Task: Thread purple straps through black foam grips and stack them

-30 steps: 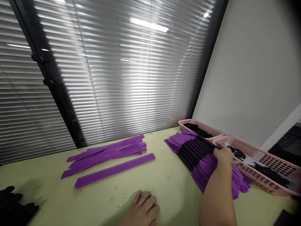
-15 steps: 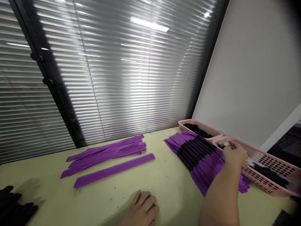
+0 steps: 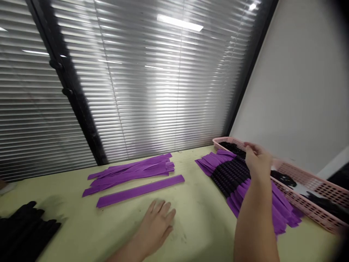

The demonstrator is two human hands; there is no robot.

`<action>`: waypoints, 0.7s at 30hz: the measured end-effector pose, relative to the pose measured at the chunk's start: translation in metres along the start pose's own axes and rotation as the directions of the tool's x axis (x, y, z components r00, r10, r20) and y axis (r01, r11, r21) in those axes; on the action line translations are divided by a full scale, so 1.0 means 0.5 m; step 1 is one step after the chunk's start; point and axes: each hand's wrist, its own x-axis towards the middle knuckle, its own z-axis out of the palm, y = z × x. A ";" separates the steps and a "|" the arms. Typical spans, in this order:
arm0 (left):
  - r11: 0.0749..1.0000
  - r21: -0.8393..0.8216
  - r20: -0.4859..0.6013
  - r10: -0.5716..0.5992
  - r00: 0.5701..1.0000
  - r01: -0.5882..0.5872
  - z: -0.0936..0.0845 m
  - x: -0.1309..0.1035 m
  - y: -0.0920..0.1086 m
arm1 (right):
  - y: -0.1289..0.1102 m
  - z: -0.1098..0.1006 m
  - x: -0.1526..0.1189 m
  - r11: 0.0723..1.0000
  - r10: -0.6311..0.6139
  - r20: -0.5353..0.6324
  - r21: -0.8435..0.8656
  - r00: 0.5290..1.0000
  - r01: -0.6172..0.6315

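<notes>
My left hand rests palm down on the pale yellow table, its fingers stretched out and holding nothing. Just beyond it lies a single flat purple strip. My right hand is over the junction of two pink baskets, thumb and fingers pinched together; whatever is between them is too small to make out. Below my right forearm is a row of purple strips with black bands around their middles, partly hidden by the arm.
Loose purple strips are heaped toward the window blinds. A pink basket at the back holds black pieces; a nearer pink basket holds more black pieces. Dark bundled items lie at the front left. A white wall rises at right.
My right hand has lifted out of the nearer pink basket and moved left and back toward the far one. My left hand has slid slightly forward. The view has shifted a little.
</notes>
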 end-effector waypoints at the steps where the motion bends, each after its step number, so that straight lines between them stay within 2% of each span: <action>1: 0.997 -0.019 0.018 -0.077 0.997 0.077 -0.015 0.000 -0.013 | -0.018 0.019 -0.007 0.996 -0.049 0.048 0.072 0.998 0.046; 3: 0.979 -0.055 0.087 -0.190 0.978 0.196 -0.050 -0.005 -0.042 | -0.059 0.058 -0.026 0.982 -0.137 0.156 0.149 0.978 0.113; 4: 0.966 -0.071 0.121 -0.240 0.963 0.249 -0.067 -0.009 -0.057 | -0.081 0.078 -0.040 0.974 -0.190 0.232 0.163 0.954 0.155; 5: 0.946 -0.083 0.156 -0.298 0.942 0.313 -0.084 -0.014 -0.074 | -0.102 0.098 -0.055 0.965 -0.238 0.308 0.179 0.921 0.190; 6: 0.923 -0.099 0.192 -0.349 0.917 0.372 -0.098 -0.021 -0.091 | -0.122 0.118 -0.071 0.948 -0.305 0.393 0.213 0.867 0.237; 7: 0.898 -0.109 0.222 -0.396 0.891 0.426 -0.110 -0.027 -0.108 | -0.140 0.139 -0.090 0.921 -0.383 0.489 0.265 0.784 0.285; 8: 0.877 -0.117 0.241 -0.430 0.870 0.466 -0.119 -0.033 -0.126 | -0.155 0.160 -0.109 0.895 -0.445 0.583 0.314 0.680 0.316; 10: 0.853 -0.105 0.215 -0.482 0.849 0.511 -0.125 -0.041 -0.160 | -0.178 0.204 -0.152 0.844 -0.527 0.730 0.390 0.435 0.368; 11: 0.846 -0.081 0.188 -0.506 0.842 0.527 -0.123 -0.043 -0.176 | -0.186 0.227 -0.175 0.828 -0.535 0.774 0.401 0.339 0.391; 13: 0.837 -0.018 0.155 -0.538 0.829 0.547 -0.113 -0.043 -0.205 | -0.196 0.269 -0.221 0.790 -0.534 0.819 0.396 0.209 0.468; 15: 0.822 0.018 0.153 -0.565 0.811 0.569 -0.099 -0.041 -0.228 | -0.200 0.304 -0.267 0.741 -0.534 0.836 0.391 0.125 0.546; 17: 0.822 0.018 0.160 -0.564 0.810 0.569 -0.086 -0.039 -0.245 | -0.201 0.329 -0.307 0.697 -0.558 0.826 0.418 0.076 0.583; 21: 0.828 -0.007 0.171 -0.551 0.817 0.561 -0.065 -0.040 -0.266 | -0.198 0.352 -0.357 0.654 -0.594 0.803 0.445 0.051 0.612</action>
